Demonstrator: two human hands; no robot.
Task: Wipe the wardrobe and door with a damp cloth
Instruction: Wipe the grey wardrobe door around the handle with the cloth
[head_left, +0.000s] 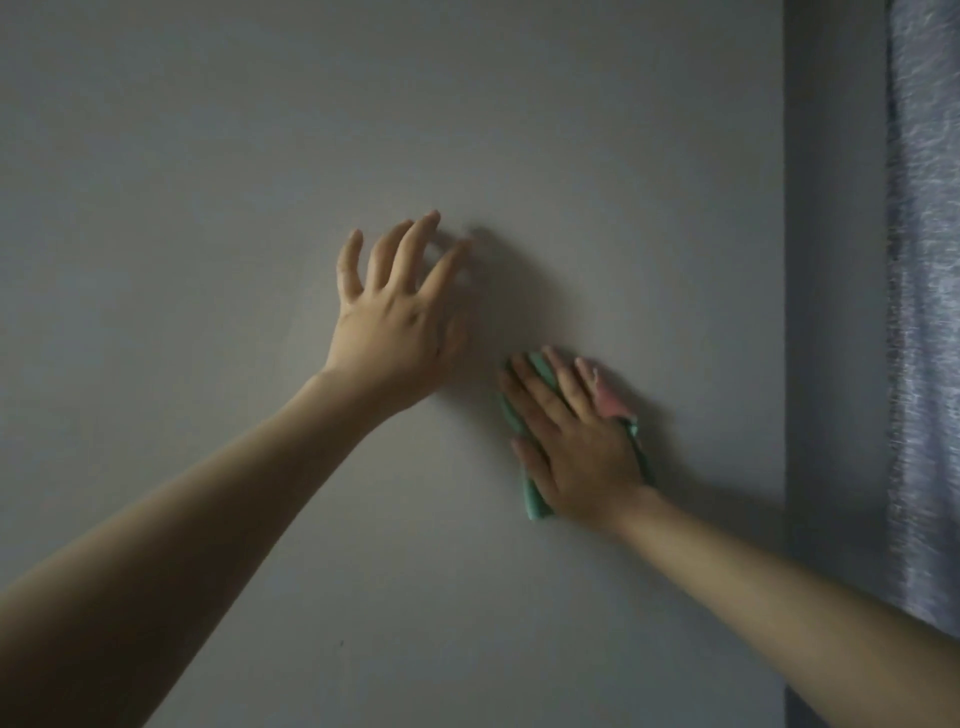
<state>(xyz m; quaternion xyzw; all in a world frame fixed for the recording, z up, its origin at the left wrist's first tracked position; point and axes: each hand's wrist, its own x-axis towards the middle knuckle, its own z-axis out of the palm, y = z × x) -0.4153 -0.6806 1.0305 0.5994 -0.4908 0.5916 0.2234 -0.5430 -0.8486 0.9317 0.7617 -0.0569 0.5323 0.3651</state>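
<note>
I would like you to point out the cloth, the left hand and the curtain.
cloth (519, 415): head view, green edge beside the fingers.
left hand (400, 332): head view, back of the hand.
curtain (924, 312): head view, middle of the fabric at the right edge.

Matt smooth panel (363, 130), soft cloth (532, 499)

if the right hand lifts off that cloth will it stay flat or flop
Probably flop: the cloth bunches and folds under the right hand, so it looks soft, not stiff. It likely weighs little, being thin. Only the flat fingers pin it to the upright panel, so once released it would likely slide or drop.
</note>
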